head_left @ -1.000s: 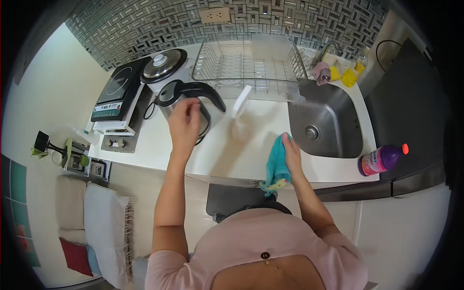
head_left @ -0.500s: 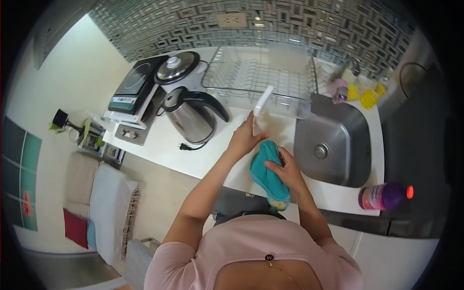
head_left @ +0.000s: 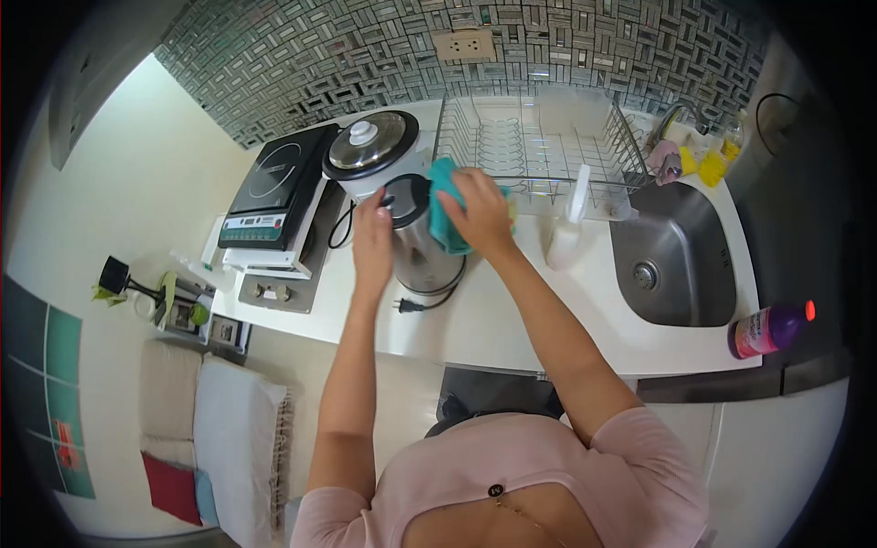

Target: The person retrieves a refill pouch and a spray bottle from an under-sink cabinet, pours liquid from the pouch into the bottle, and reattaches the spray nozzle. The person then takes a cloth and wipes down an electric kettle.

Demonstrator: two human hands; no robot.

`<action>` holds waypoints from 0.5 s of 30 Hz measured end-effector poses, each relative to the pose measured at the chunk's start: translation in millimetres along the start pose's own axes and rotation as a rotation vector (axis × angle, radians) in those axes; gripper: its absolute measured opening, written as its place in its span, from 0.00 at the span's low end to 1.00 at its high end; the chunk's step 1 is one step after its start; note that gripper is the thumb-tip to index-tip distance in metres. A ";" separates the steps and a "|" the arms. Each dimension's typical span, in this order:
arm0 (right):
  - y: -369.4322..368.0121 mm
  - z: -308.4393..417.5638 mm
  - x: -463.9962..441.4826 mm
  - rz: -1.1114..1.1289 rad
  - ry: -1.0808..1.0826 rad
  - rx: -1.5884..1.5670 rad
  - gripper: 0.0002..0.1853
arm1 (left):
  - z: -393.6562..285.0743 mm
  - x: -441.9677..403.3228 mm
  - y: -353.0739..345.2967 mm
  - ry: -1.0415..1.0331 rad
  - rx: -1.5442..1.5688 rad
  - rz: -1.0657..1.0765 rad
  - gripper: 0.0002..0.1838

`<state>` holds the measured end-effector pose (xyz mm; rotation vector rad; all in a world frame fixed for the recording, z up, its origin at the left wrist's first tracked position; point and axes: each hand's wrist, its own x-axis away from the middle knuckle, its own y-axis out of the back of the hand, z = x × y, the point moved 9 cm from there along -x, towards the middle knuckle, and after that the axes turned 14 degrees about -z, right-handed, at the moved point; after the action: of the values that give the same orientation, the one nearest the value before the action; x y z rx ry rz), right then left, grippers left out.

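A steel electric kettle (head_left: 423, 260) with a black lid stands on the white counter. My left hand (head_left: 373, 239) holds it at the upper left side, by the lid's rim, fingers pointing up. My right hand (head_left: 481, 216) grips a teal cloth (head_left: 446, 233) and presses it to the kettle's right side, where the handle is; cloth and hand cover most of the handle. The kettle's cord and plug (head_left: 410, 305) lie in front of its base. To the right of my right hand stands a white spray bottle (head_left: 568, 224).
Behind the kettle is a rice cooker (head_left: 370, 146), with an induction cooker (head_left: 279, 178) to its left. A wire dish rack (head_left: 512, 137) stands at the back. On the right are the sink (head_left: 676, 265), a purple bottle (head_left: 769, 331) at the counter edge, and yellow dish soap (head_left: 712, 170).
My left hand has left the spray bottle and moved left onto the kettle. My right hand has carried the teal cloth up and left against the kettle. The view has shifted left.
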<state>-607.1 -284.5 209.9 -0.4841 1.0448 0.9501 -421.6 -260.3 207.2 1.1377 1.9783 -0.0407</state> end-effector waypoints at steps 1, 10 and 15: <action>3.2 -3.5 3.7 -0.061 -0.013 0.032 0.16 | -4.7 0.8 -1.9 -0.017 -0.013 -0.003 0.23; 53.1 -0.1 28.0 -0.269 -0.311 0.058 0.13 | 31.5 5.1 8.4 0.147 0.289 0.102 0.40; -46.8 107.3 -17.1 0.442 0.276 0.240 0.17 | 53.8 20.0 -10.8 0.346 0.519 0.164 0.50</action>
<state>-516.1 -237.7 269.4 -0.1861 1.5364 1.1459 -399.7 -274.3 154.8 1.7336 2.2379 -0.3034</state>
